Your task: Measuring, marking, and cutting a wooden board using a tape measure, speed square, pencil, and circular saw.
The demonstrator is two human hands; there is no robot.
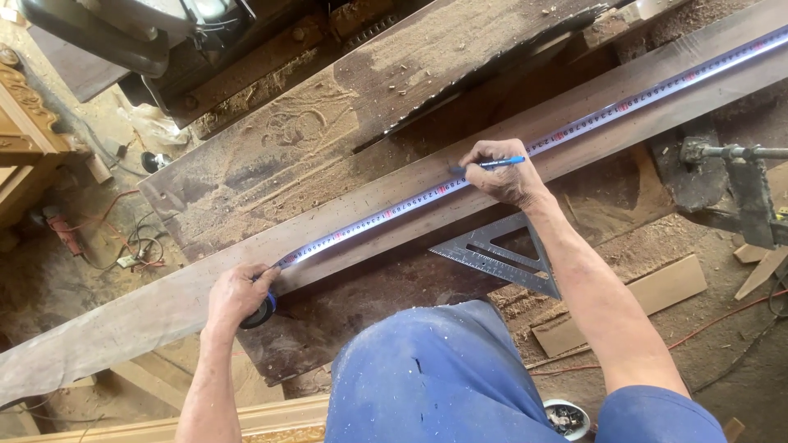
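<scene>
While the left hand (238, 294) closes around the dark round case of a tape measure (261, 313) at the near edge of a long brown wooden plank (148, 308), the right hand (502, 174) grips a slim blue pen (497, 163) with its tip resting on the plank just beside the tape. From the case the shiny metal tape blade (509, 156) runs flat along the plank, stretching diagonally up to the right past the right hand and on toward the frame's upper right corner. The plank itself lies slantwise across a dusty, sawdust-strewn wooden surface (312, 139), reaching from the lower left to the upper right.

Just below the right wrist, a grey metal triangular square (501, 256) lies flat on the darker board under the plank, near its front edge. The person's knee in blue trousers (435, 377) fills the lower middle of the view. Further right, a pale flat offcut of wood (632, 303) rests on the sawdust-covered floor, and a grey metal clamp fixture (739, 176) stands at the right edge. To the far left, a tangle of cables with a small white plug block (131, 258) lies on the floor near pale carved wooden furniture (25, 123).
</scene>
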